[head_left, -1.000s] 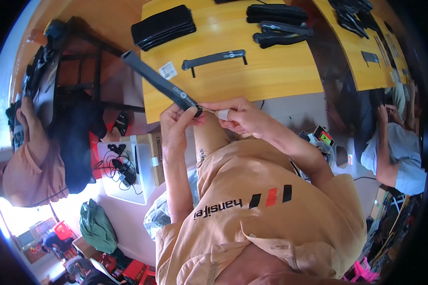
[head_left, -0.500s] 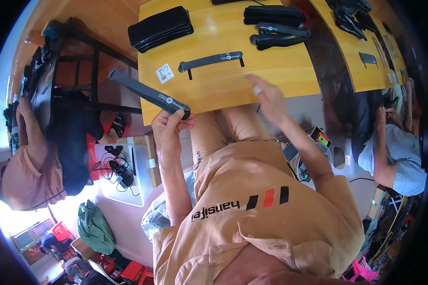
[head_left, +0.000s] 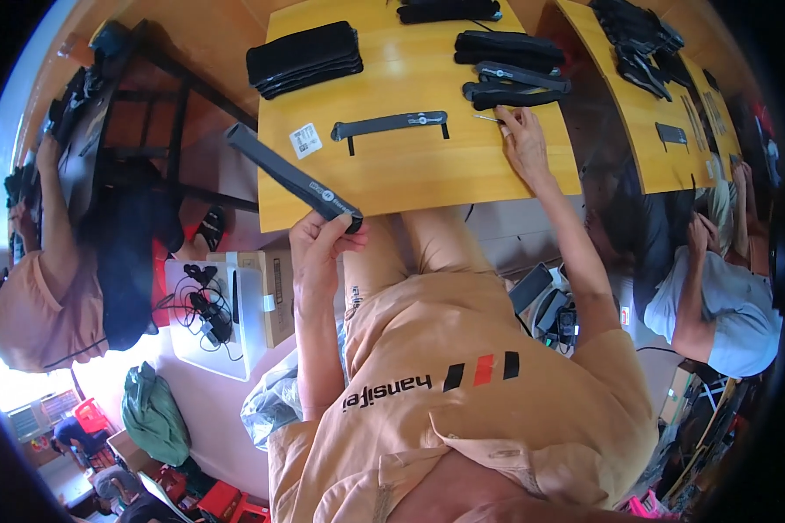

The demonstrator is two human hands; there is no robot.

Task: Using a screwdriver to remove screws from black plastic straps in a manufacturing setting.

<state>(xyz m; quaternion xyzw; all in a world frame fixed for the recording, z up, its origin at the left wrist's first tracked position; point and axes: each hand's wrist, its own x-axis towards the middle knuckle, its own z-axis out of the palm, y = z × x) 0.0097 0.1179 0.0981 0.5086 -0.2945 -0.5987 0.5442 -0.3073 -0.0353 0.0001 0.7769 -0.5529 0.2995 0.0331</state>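
My left hand (head_left: 323,244) pinches one end of a dark grey fabric strap (head_left: 283,176) with pale printing; its other end points up and left past the table's near-left edge. My right hand (head_left: 523,144) is over the right part of the yellow table (head_left: 392,187), fingers closed on a thin silver tool (head_left: 485,117) whose kind I cannot make out. Between the hands, a second grey strap (head_left: 391,126) lies flat, with two short black tabs beneath it. To its left is a white printed label (head_left: 305,140).
A stack of black fabric pieces (head_left: 305,61) lies at the far left. More black pieces (head_left: 510,50) and grey straps (head_left: 523,78) are piled at the far right. A white bin (head_left: 235,357) with black cables stands left of my legs. Other people sit at tables on both sides.
My right hand has moved right and away from me, from near the flat strap to the thin silver tool, now between its fingers. My left hand still holds its strap, slightly shifted.
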